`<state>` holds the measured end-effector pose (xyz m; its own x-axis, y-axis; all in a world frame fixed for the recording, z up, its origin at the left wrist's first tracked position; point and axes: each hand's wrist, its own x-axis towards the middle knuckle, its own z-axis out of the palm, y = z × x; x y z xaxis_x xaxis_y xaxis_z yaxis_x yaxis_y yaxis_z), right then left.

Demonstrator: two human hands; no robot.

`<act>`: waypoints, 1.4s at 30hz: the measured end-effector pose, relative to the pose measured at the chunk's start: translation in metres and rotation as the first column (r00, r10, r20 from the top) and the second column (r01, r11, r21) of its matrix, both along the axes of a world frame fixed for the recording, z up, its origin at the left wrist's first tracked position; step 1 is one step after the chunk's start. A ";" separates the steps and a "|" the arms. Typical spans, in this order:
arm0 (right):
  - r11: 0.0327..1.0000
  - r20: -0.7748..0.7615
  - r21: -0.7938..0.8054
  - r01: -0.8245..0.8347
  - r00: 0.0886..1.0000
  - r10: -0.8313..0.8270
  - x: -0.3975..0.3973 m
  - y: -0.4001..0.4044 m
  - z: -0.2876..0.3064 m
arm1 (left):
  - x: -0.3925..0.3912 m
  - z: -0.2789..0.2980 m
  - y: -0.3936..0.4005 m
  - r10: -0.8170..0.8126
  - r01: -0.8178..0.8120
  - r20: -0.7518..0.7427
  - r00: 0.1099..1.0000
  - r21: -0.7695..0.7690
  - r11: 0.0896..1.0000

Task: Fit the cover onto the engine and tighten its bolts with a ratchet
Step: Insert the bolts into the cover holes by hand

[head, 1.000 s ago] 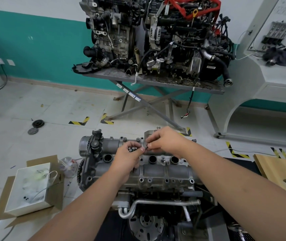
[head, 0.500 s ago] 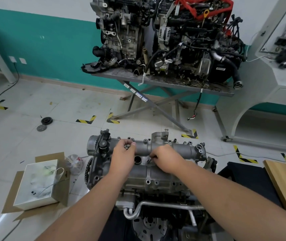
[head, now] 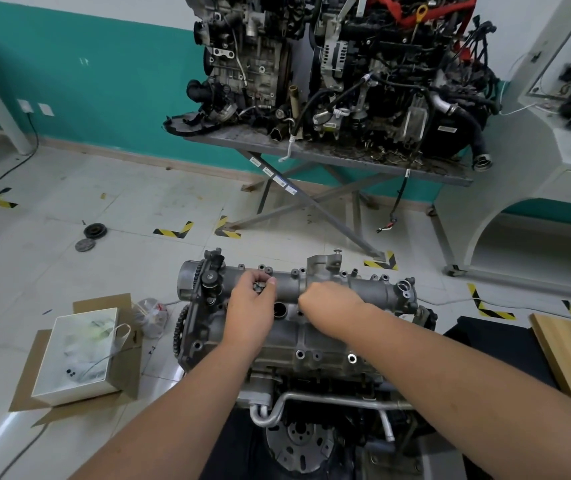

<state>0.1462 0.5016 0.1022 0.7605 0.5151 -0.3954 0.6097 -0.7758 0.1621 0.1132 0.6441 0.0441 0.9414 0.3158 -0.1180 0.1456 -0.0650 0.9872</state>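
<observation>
Both hands have dropped from the cover's far edge toward its middle. Left hand cups a cluster of small bolts in curled fingers. Right hand is curled knuckles-up against the cover; what it pinches is hidden. That cover sits on the engine.

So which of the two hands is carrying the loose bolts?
The left hand: its curled fingers cup a cluster of small bolts above the cover. The right hand is fisted down on the cover's middle, its grip hidden.
</observation>
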 end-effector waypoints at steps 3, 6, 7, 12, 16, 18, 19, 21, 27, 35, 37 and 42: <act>0.999 -0.038 -0.041 -0.032 0.999 0.031 0.001 0.004 -0.001 | -0.001 -0.001 0.000 -0.011 0.011 0.005 1.000 0.035 0.999; 0.996 -0.065 0.074 0.052 0.997 -0.047 0.003 0.011 -0.003 | 0.000 -0.004 0.000 0.005 -0.006 0.013 1.000 0.102 0.995; 0.984 -0.084 0.144 0.100 0.992 -0.089 0.004 0.013 -0.005 | 0.000 -0.004 0.000 0.008 -0.010 0.015 1.000 0.119 0.993; 0.854 -0.254 0.371 0.364 0.925 -0.284 0.019 -0.002 -0.009 | -0.001 -0.004 0.001 -0.006 0.006 -0.002 1.000 0.095 0.995; 0.819 -0.270 0.357 0.450 0.888 -0.371 0.021 -0.004 -0.016 | -0.003 -0.003 0.001 -0.014 0.013 0.004 1.000 0.126 0.992; 0.802 -0.213 0.337 0.493 0.870 -0.445 0.021 0.002 -0.019 | -0.003 -0.002 0.000 -0.020 0.019 0.003 1.000 0.130 0.991; 0.794 -0.189 0.327 0.512 0.859 -0.476 0.021 0.003 -0.018 | -0.003 -0.002 0.000 -0.023 0.022 0.001 1.000 0.128 0.992; 0.788 -0.181 0.282 0.548 0.836 -0.517 0.024 0.002 -0.016 | -0.004 -0.001 0.001 -0.023 0.023 0.002 1.000 0.124 0.992; 0.738 -0.280 0.181 0.650 0.753 -0.595 0.032 -0.005 -0.019 | -0.005 0.002 0.000 -0.037 0.036 0.004 0.999 0.173 0.984; 0.574 -0.360 0.400 0.715 0.698 -0.619 0.019 -0.008 -0.030 | -0.005 0.007 0.002 -0.060 0.062 -0.035 0.998 0.073 0.995; 0.239 -0.486 0.616 0.750 0.601 -0.634 0.013 -0.018 -0.026 | -0.002 0.012 0.003 -0.060 0.056 -0.063 0.996 -0.063 0.996; -0.100 -0.656 0.665 0.740 0.515 -0.551 0.004 -0.029 0.018 | 0.005 0.041 -0.005 -0.164 0.052 -0.206 0.965 -0.464 0.885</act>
<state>0.1504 0.4728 0.1205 0.9438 -0.1430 -0.2979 -0.3304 -0.3928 -0.8582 0.1179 0.6391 0.0847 0.8940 0.0733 -0.4420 0.3920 0.3497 0.8509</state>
